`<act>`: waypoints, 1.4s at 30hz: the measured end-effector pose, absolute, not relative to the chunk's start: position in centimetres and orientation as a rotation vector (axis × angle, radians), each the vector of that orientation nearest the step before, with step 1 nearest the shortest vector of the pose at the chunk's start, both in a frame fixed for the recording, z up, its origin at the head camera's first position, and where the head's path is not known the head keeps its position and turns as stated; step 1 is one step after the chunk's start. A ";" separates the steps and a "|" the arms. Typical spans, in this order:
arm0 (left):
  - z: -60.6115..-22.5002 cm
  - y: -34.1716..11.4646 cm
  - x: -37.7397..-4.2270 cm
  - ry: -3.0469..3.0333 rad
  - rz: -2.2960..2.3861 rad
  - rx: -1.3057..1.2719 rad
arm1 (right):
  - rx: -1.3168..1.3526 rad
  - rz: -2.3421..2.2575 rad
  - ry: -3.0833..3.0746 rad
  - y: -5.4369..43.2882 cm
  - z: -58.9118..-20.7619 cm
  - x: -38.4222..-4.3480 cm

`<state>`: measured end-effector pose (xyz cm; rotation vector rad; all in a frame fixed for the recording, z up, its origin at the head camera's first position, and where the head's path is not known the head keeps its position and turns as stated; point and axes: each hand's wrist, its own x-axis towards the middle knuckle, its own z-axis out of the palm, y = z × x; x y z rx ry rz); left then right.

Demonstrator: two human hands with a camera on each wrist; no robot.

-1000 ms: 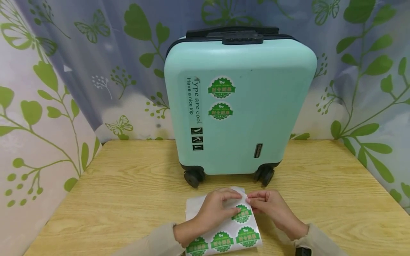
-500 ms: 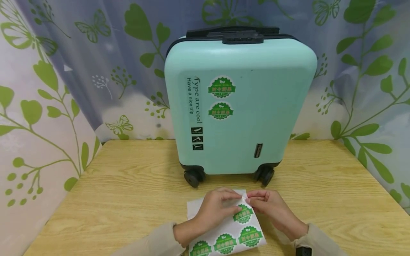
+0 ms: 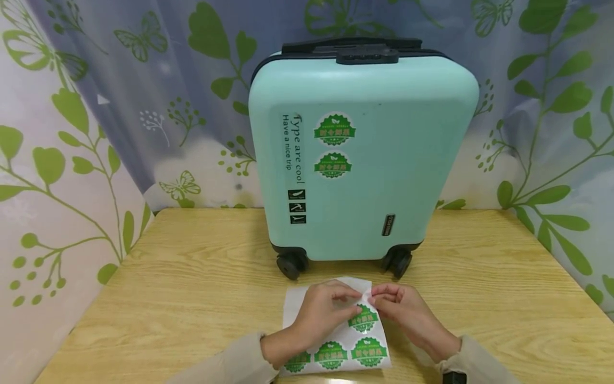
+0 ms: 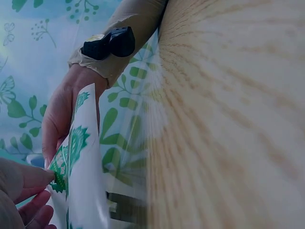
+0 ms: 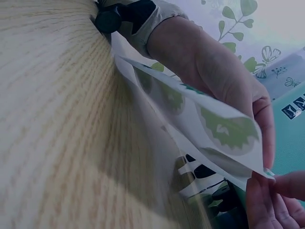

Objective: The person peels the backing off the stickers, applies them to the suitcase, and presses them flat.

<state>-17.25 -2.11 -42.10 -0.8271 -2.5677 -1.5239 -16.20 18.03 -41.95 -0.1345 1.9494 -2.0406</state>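
Observation:
A white sheet (image 3: 338,337) with round green stickers is held up between both hands near the front of the table. My left hand (image 3: 316,314) pinches its upper part, the thumb lying by the upper green sticker (image 3: 365,321). The right hand (image 3: 410,312) pinches the sheet's upper right edge between thumb and fingers, close beside the left fingertips. From the right wrist view, the sheet (image 5: 190,107) bends and its printed stickers show through from behind. Behind the hands stands a mint-green suitcase (image 3: 388,154) bearing two such stickers (image 3: 334,129), one above the other.
The suitcase stands upright on black wheels (image 3: 291,265) on the wooden table (image 3: 206,266). A black handle (image 3: 352,45) tops it. A leaf-patterned curtain (image 3: 192,133) hangs behind and along both sides. A dark band (image 3: 454,377) is at the right sleeve.
The sheet's lower part swung slightly right, then back left. Both hands stay nearly in place with their pinch on the sheet. The suitcase stands where it was.

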 end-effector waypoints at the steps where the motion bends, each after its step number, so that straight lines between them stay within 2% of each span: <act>1: -42.1 -2.1 -17.3 -2.565 -1.512 -0.827 | -0.142 -2.048 1.945 18.0 -42.0 -16.2; 20: -42.1 -2.1 -17.4 -2.604 -1.441 -0.803 | -0.255 -2.085 1.887 17.8 -42.5 -16.0; 33: -42.1 -2.1 -17.4 -2.623 -1.441 -0.770 | -0.202 -2.086 1.869 17.9 -42.6 -16.1; 42: -42.2 -2.3 -17.6 -2.628 -1.430 -0.803 | -0.053 -1.978 2.024 17.8 -41.9 -16.1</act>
